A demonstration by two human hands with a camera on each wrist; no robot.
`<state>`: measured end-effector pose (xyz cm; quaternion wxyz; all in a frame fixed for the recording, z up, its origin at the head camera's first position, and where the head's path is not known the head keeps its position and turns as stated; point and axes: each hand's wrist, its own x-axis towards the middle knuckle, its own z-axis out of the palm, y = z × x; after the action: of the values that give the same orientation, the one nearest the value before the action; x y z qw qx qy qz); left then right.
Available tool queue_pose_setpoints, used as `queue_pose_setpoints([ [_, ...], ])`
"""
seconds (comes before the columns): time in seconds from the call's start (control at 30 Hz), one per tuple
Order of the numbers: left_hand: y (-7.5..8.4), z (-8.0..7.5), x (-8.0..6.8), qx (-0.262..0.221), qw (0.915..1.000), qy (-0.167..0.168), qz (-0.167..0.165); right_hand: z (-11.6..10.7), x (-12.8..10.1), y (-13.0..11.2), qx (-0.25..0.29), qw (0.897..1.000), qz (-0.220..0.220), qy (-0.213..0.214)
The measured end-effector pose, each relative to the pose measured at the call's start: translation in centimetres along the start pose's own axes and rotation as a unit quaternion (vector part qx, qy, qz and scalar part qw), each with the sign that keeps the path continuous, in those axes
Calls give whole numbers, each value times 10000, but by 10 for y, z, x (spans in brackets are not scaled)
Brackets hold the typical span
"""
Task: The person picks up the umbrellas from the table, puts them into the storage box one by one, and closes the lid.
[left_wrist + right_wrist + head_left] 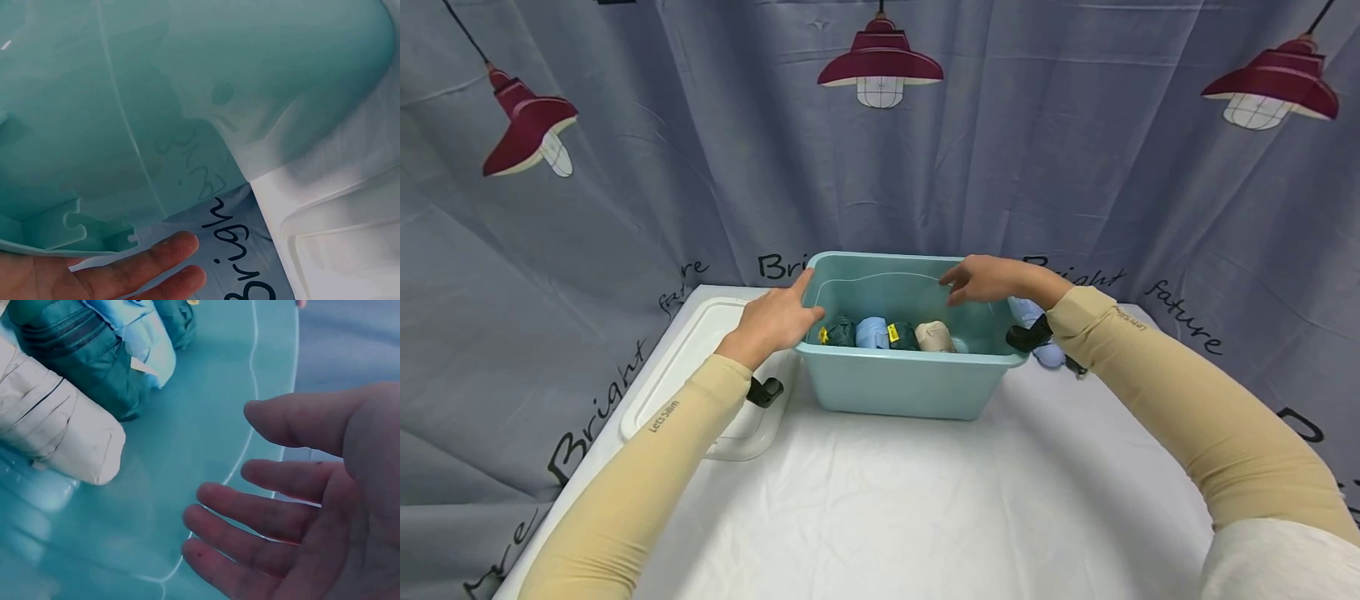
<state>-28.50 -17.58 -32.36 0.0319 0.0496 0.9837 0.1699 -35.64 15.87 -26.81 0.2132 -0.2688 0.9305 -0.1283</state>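
Note:
A teal plastic bin [910, 383] stands on the white table with a row of rolled compact umbrellas inside. In the head view they are a dark green umbrella [841, 332], a light blue umbrella [872, 333], another dark green umbrella [903, 337] and a beige umbrella [935, 337]. My left hand [777, 319] is at the bin's left rim, its visible fingers fairly straight along the outer side in the left wrist view. Over the bin's right part hovers my right hand [988, 278], fingers spread and loosely bent, holding nothing; the beige umbrella [65, 419] lies apart from it.
A white lid [700, 342] lies flat on the table left of the bin, partly under my left arm. Right of the bin, light blue items [1048, 354] are partly hidden by my right wrist. A grey curtain [760, 167] hangs behind the table.

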Motion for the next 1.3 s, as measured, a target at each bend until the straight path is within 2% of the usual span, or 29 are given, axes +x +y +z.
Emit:
queue_pose_setpoints([
  [0.3, -1, 1, 1, 10, 10000, 25, 10, -3, -20, 13, 612, 9939, 311, 867],
  [0.7, 1, 0, -2, -1, 10000, -11, -31, -8, -49, 27, 1124, 9749, 214, 1911],
  [1.07, 3, -1, -1, -4, 10000, -57, -52, -2, -72, 60, 1392, 9637, 447, 2233],
  [1.3, 2, 0, -1, 3, 10000, -41, -70, 9, -76, 85, 1528, 9560, 711, 2401],
])
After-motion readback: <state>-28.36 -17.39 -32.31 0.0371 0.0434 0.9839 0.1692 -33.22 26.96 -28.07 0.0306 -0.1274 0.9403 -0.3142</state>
